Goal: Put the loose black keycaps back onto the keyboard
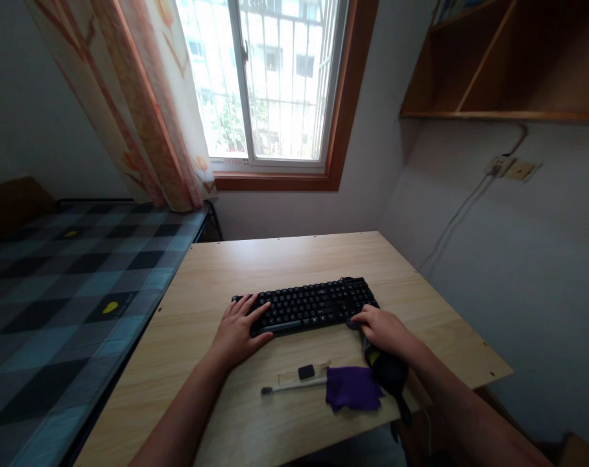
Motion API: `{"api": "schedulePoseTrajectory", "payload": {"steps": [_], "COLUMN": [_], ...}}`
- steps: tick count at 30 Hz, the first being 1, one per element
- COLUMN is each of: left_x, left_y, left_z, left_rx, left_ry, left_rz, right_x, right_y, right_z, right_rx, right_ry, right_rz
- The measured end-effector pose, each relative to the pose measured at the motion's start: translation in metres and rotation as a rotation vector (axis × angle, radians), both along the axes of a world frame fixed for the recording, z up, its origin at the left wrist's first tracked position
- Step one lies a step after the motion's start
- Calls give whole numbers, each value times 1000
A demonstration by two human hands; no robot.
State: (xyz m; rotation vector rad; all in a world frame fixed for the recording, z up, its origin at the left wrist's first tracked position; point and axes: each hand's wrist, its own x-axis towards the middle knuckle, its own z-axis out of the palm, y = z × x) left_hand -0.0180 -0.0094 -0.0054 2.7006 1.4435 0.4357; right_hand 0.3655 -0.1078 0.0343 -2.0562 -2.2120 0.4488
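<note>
A black keyboard lies at a slight slant on the wooden table. My left hand rests with spread fingers over its left end, the thumb along the front edge. At the right front corner my right hand is closed, its fingertips close to a dark rounded tip beside the keyboard. Under that hand and wrist is a black object with a yellow patch, partly hidden; its kind is unclear. Nearer me lie a purple cloth, a white-handled brush like a toothbrush and a small black square piece.
The table stands below a barred window. To the left is a bed with a checked cover, beside a curtain. A wall shelf and a socket with a cord are on the right.
</note>
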Motion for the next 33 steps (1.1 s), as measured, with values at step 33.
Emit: {"api": "schedulePoseTrajectory", "payload": {"steps": [33], "left_x": [-6], "left_y": [-5], "left_z": [-5], "left_rx": [-34], "left_ry": [-161], "left_rz": [-37], "right_x": [-44], "right_y": [109], "right_z": [35], "right_rx": [-125], "right_ry": [-68], "right_rz": [128]}}
